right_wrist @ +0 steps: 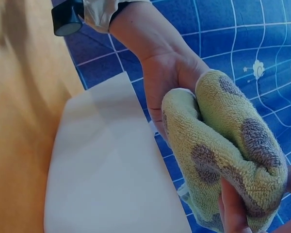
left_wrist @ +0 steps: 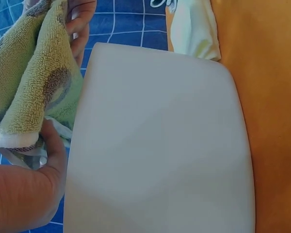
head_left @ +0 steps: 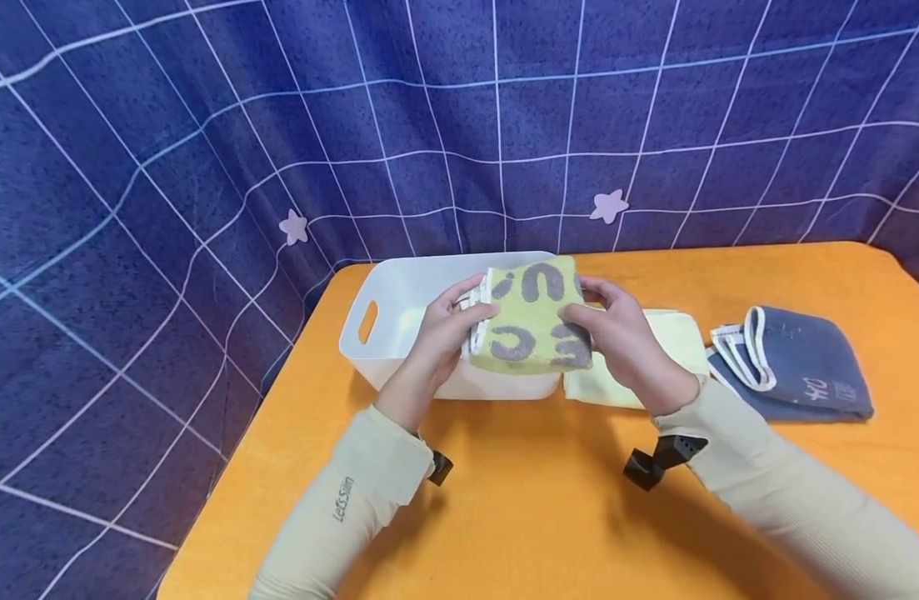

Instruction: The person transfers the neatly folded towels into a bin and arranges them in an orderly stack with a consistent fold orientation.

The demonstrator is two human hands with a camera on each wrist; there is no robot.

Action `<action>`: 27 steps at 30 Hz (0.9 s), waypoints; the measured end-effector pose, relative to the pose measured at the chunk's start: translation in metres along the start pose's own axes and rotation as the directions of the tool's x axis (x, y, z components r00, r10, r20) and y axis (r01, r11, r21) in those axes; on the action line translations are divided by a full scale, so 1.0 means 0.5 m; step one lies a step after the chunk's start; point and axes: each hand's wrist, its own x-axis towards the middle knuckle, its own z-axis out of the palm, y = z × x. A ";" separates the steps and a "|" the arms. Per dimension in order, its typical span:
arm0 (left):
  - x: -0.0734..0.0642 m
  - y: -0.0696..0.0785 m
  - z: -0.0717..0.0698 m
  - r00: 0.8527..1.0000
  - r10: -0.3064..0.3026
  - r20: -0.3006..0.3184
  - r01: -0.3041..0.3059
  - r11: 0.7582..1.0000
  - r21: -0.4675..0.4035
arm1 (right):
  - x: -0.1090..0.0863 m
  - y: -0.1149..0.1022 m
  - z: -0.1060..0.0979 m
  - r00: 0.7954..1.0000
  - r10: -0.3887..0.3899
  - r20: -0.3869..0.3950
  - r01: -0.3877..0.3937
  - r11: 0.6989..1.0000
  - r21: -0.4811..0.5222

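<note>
Both hands hold a folded yellow-green terry towel (head_left: 537, 321) with grey markings, raised in front of the white bin's right part in the head view. My left hand (head_left: 447, 325) grips its left side, where white hem edges stack up, thumb lying on the front face. On the opposite side my right hand (head_left: 616, 337) pinches the towel, thumb in front and fingers behind. From the right wrist, the towel (right_wrist: 223, 145) shows two thick rounded folds, with right-hand fingers (right_wrist: 233, 206) at its lower end. The left wrist view shows the white hem beside the left thumb (left_wrist: 53, 150).
The white plastic bin (head_left: 362, 358) with an oval handle hole stands at the back left of the orange table (head_left: 519, 500). A pale yellow folded cloth (head_left: 601, 383) lies to its right, then a dark blue folded cloth (head_left: 811, 358) with white trim. A blue gridded curtain (head_left: 459, 125) hangs behind.
</note>
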 end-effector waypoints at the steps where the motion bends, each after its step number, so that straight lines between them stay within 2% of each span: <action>1: 0.001 0.002 0.000 1.000 -0.001 0.004 0.001 1.000 0.003 | 0.001 -0.001 0.000 1.000 0.000 0.000 0.000 1.000 0.000; 14: 0.011 0.017 -0.008 0.999 -0.031 0.035 0.032 0.999 -0.012 | 0.016 -0.007 0.004 1.000 0.026 0.015 -0.025 0.998 -0.055; 27: 0.023 0.033 -0.011 0.999 -0.035 0.027 0.034 0.999 0.036 | 0.028 -0.019 0.011 1.000 0.017 0.017 -0.016 0.998 -0.065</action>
